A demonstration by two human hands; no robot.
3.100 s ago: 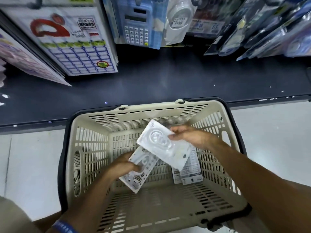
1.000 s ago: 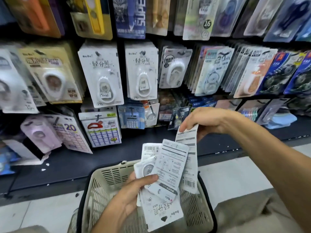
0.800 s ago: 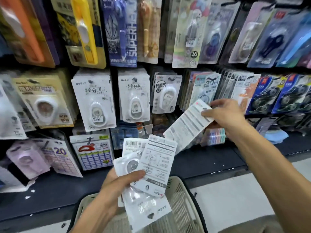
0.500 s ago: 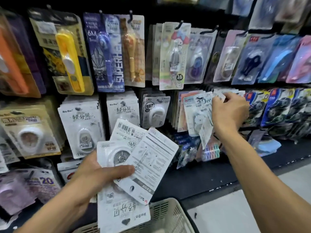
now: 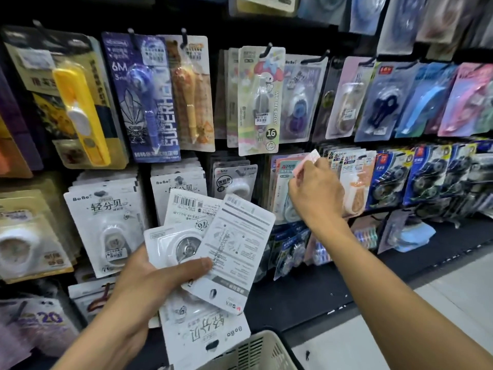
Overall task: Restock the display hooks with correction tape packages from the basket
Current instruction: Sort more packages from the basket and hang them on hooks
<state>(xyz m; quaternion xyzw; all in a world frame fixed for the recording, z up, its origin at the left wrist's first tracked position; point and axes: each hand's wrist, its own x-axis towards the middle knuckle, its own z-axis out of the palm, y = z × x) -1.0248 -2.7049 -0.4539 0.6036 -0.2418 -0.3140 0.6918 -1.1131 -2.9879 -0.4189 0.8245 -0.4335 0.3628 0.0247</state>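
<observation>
Right grip [image 5: 316,194] pinches one package's top edge [image 5: 306,162] at the hook row; left grip [image 5: 149,284] clasps the spare packages [image 5: 213,252]. Align hole with prong, then slide.

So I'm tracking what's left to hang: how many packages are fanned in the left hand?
4 visible: a white barcode-backed card, a clear-blister package, a white printed-back card, an upside-down BoBo card. More may hide behind.

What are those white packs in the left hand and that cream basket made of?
White fanned packages: seemingly matte printed card with a clear, glossy plastic blister, which shows glare over the round tape wheel. Cream slotted basket: apparently moulded hard plastic, with even slots and a smooth rim.
</observation>
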